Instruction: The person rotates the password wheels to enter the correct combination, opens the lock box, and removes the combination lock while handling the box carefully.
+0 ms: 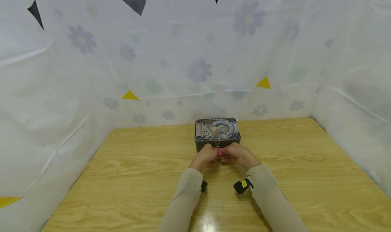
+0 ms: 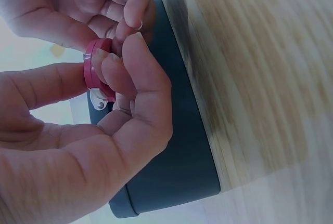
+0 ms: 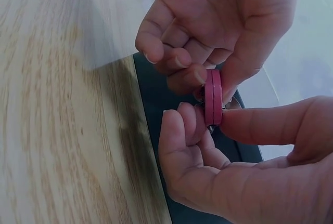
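Note:
A dark tin box [image 1: 217, 130] with an ornate printed lid sits near the back of the table, its front toward me. At its front clasp, both hands hold a small pink padlock [image 2: 92, 70] with layered edges. My left hand [image 1: 208, 154] pinches it between thumb and fingertips from the left. From the right, my right hand [image 3: 250, 167] pinches it the same way. A metal clasp [image 2: 98, 99] shows beside the padlock in the left wrist view. The fingers cover much of the padlock's face and shackle.
The wooden table [image 1: 137, 177] extends around the box on all sides. White flower-print sheeting [image 1: 171, 69] hangs behind it and at both sides, with yellow and dark triangles on it. A black wrist camera [image 1: 241, 186] sits by the right sleeve.

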`<action>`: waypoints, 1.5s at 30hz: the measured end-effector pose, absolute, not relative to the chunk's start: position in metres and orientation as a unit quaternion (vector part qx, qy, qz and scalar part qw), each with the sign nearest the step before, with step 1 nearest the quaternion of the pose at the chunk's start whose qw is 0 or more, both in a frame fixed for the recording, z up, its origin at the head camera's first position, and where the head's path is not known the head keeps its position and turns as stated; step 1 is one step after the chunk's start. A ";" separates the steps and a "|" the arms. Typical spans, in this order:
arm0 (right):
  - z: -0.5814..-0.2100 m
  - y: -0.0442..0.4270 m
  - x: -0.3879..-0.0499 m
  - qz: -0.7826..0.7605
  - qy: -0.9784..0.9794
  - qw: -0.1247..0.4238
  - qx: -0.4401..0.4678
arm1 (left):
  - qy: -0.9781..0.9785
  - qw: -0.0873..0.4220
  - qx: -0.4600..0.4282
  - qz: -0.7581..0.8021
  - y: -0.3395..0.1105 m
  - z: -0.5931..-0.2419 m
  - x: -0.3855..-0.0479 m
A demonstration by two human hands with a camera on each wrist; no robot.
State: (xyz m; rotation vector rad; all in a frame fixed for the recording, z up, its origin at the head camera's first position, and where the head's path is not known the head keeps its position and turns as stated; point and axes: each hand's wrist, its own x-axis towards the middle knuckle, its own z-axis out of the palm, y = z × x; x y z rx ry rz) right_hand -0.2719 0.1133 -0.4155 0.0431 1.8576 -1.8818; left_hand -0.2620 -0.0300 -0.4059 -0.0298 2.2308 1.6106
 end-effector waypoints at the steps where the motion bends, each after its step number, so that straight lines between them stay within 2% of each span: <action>1: -0.415 0.113 -0.272 -0.690 0.681 0.246 0.014 | 0.795 0.195 -0.012 0.574 -0.030 -0.406 -0.262; 22: -0.415 0.112 -0.269 -0.688 0.678 0.254 0.049 | 0.796 0.193 -0.007 0.573 -0.030 -0.408 -0.259; 45: -0.411 0.112 -0.269 -0.692 0.682 0.237 0.026 | 0.797 0.192 0.001 0.573 -0.031 -0.406 -0.260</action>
